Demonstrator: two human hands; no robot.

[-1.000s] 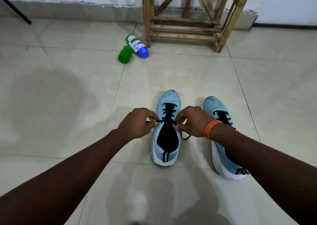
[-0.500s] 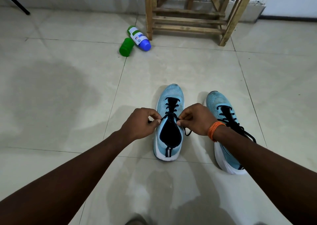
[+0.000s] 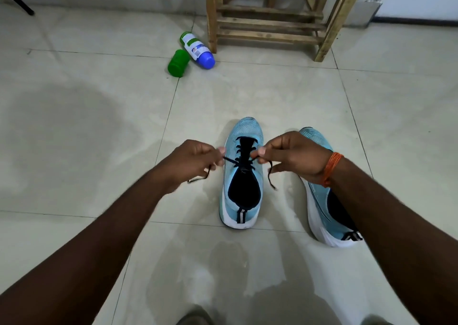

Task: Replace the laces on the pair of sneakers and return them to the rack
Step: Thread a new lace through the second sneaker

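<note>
Lace (image 3: 229, 160) ends in left hand (image 3: 192, 160) and right hand (image 3: 293, 155) over blue sneaker (image 3: 246, 130)

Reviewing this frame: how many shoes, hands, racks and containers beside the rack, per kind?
Sneakers: 2, left sneaker and right sneaker
Hands: 2, left hand and right hand, each pinching the black lace
Wooden rack: 1
Containers: 2, white bottle and green container
Total: 7
</note>
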